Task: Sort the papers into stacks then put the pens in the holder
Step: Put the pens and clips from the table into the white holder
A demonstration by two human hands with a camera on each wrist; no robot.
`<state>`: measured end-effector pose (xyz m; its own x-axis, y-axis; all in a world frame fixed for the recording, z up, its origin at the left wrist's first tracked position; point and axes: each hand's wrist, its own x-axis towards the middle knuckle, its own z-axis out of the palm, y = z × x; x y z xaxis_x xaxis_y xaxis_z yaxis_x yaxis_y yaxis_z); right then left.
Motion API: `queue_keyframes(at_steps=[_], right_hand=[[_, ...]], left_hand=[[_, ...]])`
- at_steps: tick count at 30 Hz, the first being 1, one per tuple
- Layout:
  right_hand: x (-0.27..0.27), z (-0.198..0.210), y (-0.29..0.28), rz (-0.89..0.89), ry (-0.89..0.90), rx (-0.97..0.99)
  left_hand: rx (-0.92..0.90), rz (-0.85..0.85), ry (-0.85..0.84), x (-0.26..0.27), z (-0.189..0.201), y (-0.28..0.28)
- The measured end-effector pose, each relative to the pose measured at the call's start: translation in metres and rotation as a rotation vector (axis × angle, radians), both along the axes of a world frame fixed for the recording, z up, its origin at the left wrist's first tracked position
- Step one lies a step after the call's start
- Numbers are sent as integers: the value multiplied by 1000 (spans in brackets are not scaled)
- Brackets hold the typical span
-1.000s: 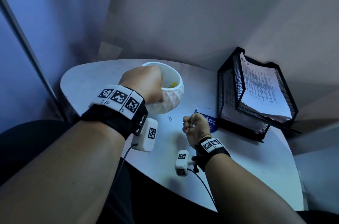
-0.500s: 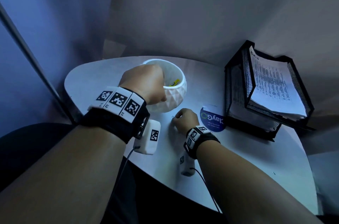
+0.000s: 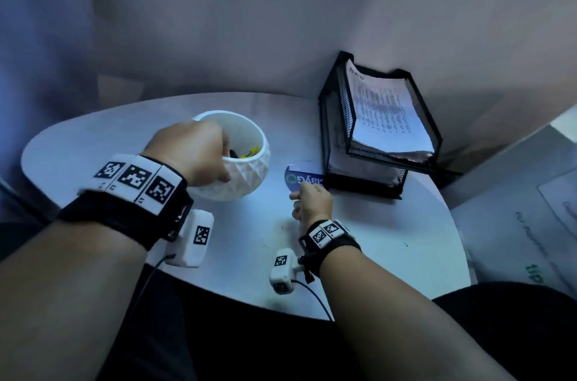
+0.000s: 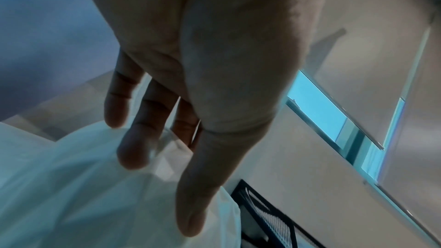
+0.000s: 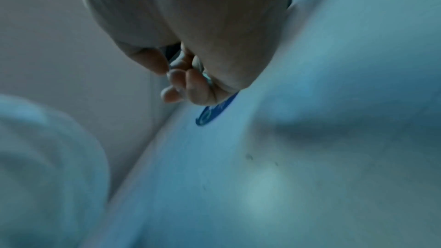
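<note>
White faceted holder point(image 3: 240, 174): rigid, likely breakable; left hand point(image 3: 190, 155) cups rim. Right hand point(image 3: 312, 204) curled, contents unclear.

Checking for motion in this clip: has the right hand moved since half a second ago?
Yes. The right hand has shifted rightward, away from the white holder and toward the blue sticker beside the black mesh tray.
</note>
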<state>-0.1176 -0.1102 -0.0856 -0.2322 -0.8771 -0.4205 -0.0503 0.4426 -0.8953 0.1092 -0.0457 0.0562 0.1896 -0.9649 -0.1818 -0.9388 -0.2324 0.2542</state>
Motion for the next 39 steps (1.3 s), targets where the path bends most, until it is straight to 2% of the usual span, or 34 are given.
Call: queue_keyframes(at_steps=[3, 5, 8, 11, 15, 18, 21, 25, 31, 34, 39], right_hand=[[-15, 35, -1, -74, -180, -126], [-18, 62, 1, -8, -229, -219], [-21, 95, 12, 182, -255, -328], [-31, 107, 28, 415, -156, -350], [-56, 104, 43, 682, 69, -338], [-78, 105, 50, 795, 256, -401], [-106, 110, 50, 832, 420, -421], [-135, 120, 35, 870, 506, -323], [-170, 114, 31, 1227, 846, -153], [-177, 107, 33, 1313, 880, -81], [-184, 101, 26, 1330, 830, -84]], left_hand=[[13, -72, -52, -22, -4, 8], [21, -135, -71, -41, -6, 15], [37, -223, -49, -69, -10, 28], [13, -304, -30, -93, -16, 41], [-18, -335, -15, -114, -30, 52], [-19, -309, 17, -126, -41, 55], [-29, -265, 30, -135, -46, 49], [-41, -165, 11, -131, -47, 23], [-16, -44, -39, -112, -45, -52], [4, 1, -55, -107, -48, -88], [10, 70, -20, -104, -59, -140]])
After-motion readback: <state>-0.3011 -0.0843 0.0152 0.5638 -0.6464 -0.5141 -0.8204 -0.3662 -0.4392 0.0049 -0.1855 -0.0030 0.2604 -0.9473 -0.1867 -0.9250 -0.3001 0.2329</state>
